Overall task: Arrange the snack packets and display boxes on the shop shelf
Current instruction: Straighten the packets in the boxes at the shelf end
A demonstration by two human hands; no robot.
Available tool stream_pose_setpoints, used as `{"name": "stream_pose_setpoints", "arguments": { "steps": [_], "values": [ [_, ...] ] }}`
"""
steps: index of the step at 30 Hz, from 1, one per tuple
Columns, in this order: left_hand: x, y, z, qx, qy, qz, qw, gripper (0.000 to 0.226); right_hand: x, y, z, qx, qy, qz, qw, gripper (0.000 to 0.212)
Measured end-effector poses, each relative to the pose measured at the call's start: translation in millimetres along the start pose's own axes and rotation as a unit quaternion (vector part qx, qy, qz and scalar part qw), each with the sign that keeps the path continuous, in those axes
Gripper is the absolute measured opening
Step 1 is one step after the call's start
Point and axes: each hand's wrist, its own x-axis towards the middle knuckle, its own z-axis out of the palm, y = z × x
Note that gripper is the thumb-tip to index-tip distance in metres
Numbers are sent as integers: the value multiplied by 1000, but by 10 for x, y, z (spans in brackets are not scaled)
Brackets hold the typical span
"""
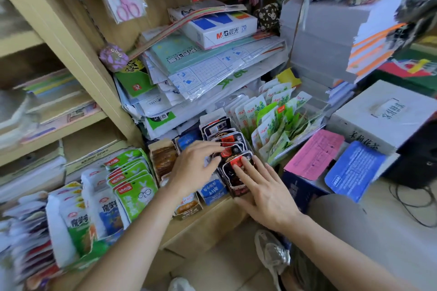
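A display box of black-and-red snack packets (pixel 227 139) stands on the low wooden shelf (pixel 205 222). My left hand (pixel 194 168) reaches in from the left, its fingertips touching the packets near the front of the row. With straight fingers, my right hand (pixel 264 191) presses on the frontmost packet and the box's front end. Left of this box sit a blue box (pixel 212 189) and a brown snack box (pixel 165 158). Green-and-white packets (pixel 272 120) stand in a clear box to the right. More green packets (pixel 132 179) fill boxes at the left.
Stacks of paper and plastic-wrapped stationery (pixel 201 66) are piled behind the snacks. A white carton (pixel 383 116), a pink sheet (pixel 314 153) and a blue packet (pixel 352 170) lie to the right. My shoe (pixel 272 253) is on the floor below the shelf.
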Motion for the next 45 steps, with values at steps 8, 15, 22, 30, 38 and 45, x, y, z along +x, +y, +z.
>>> {"name": "stream_pose_setpoints", "arguments": {
  "steps": [8,15,22,30,38,45],
  "values": [
    [-210,-88,310,167,-90,-25,982,49,438,10,31,-52,-49,11,997,85],
    [-131,47,338,187,-96,-68,975,45,517,-2,-23,-62,-58,-17,996,72],
    [-497,75,376,89,29,-25,995,31,-68,21,217,1,-11,-8,1000,73],
    [-107,278,486,132,93,-47,986,43,-65,25,225,-25,-29,-7,999,77],
    [207,149,363,98,82,-28,991,22,-33,-43,276,-12,4,1,1000,67],
    [387,-14,285,-28,-62,-152,986,20,14,-47,316,-11,6,6,1000,79]
  ]
}}
